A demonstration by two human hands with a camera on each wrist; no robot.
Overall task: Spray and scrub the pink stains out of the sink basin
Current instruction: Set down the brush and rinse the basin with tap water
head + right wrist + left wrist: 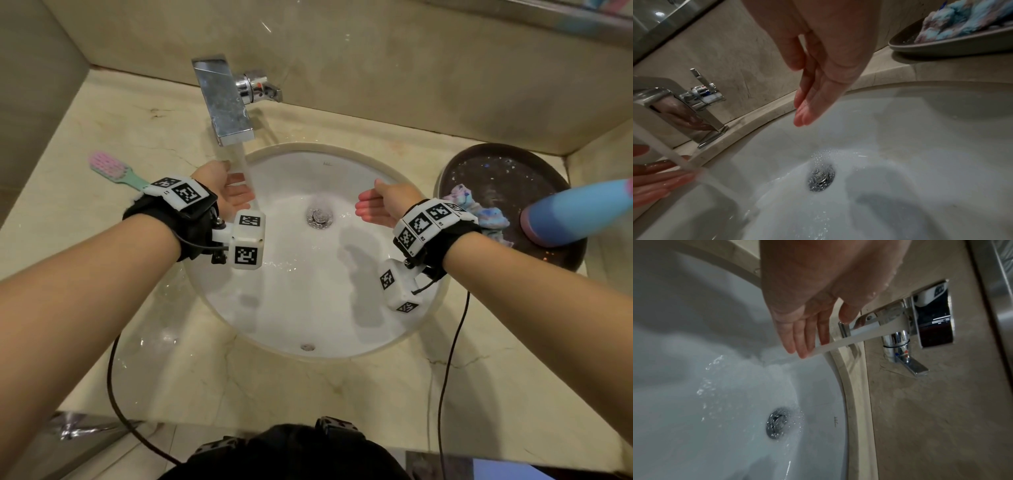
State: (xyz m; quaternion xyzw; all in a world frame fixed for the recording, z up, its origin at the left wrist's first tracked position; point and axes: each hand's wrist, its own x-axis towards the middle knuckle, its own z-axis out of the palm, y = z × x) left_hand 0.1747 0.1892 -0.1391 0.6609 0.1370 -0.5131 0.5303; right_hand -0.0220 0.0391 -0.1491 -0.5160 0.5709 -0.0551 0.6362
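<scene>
The spray bottle (579,214) is cut off at the right edge — its head unseen.

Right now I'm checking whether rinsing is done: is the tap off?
No, a stream of water runs from the tap past the left hand into the sink.

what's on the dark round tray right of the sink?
On the tray: a crumpled blue-purple cloth at its left edge and a blue bottle with a pink base. The tray surface under both is hidden.
</scene>
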